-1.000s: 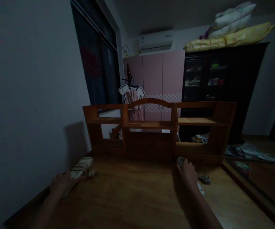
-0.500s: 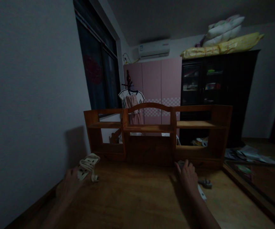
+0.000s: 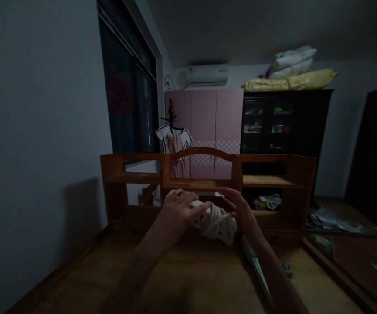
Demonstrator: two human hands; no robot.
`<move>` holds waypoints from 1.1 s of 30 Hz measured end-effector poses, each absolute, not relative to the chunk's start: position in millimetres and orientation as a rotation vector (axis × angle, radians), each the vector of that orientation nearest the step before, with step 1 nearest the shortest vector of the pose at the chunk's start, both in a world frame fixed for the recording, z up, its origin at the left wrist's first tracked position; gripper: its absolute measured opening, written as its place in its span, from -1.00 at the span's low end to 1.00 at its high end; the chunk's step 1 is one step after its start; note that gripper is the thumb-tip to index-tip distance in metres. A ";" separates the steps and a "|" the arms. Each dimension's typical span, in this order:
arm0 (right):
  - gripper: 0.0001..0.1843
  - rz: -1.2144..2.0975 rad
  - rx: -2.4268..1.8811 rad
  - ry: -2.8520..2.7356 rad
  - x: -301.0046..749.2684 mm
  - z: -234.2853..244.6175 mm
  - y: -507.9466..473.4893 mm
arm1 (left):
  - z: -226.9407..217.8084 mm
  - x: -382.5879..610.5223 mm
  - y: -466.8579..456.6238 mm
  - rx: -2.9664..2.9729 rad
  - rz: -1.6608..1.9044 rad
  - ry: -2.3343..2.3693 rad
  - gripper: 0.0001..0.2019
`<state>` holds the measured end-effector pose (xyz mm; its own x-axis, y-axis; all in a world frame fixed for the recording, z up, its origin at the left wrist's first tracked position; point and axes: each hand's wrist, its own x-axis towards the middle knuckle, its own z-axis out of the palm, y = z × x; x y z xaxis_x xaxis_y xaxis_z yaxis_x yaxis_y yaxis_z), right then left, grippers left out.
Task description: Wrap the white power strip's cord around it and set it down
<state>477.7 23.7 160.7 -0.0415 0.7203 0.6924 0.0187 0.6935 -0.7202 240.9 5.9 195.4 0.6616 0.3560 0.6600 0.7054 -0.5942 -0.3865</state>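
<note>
Head view, frame centre: left hand (image 3: 178, 213) and right hand (image 3: 240, 211) curl partly closed around the pale spotted cloth (image 3: 216, 222) above the desk (image 3: 175, 279); grip both ends evenly, keeping it bunched.

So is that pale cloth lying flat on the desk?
No, both the left hand and right hand hold the cloth up above the desk.

Soft, pale spotted cloth (image 3: 215, 221) sat bunched at frame centre — below it the desk (image 3: 181, 279) showed warm, smooth wood, as did the matt-finished shelf unit (image 3: 273, 181) behind.
</note>
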 end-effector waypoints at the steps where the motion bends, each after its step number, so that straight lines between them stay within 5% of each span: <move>1: -0.49 0.685 -0.665 -1.619 480.4 169.1 19.2 | 194.6 252.7 5.0 -2.244 -0.730 -0.797 -0.46; 5: -0.50 0.705 -1.003 -1.796 505.1 177.0 -1.8 | 182.5 274.4 2.9 -2.302 -0.800 -0.834 -0.47; 11: -0.38 0.483 -1.232 -1.782 523.3 172.0 -3.6 | 173.8 274.8 6.3 -2.378 -0.838 -1.059 -0.22; 17: -0.46 0.285 -1.257 -1.632 538.6 180.4 -11.9 | 172.3 276.9 7.4 -2.420 -1.139 -1.282 -0.27; 25: -0.46 0.806 -1.110 -1.821 539.8 188.3 -35.7 | 182.9 277.6 6.4 -2.386 -1.948 -1.414 -0.38; 33: -0.58 1.215 -1.084 -2.101 491.5 169.4 -15.8 | 177.4 290.2 5.2 -2.554 -2.229 -1.309 -0.36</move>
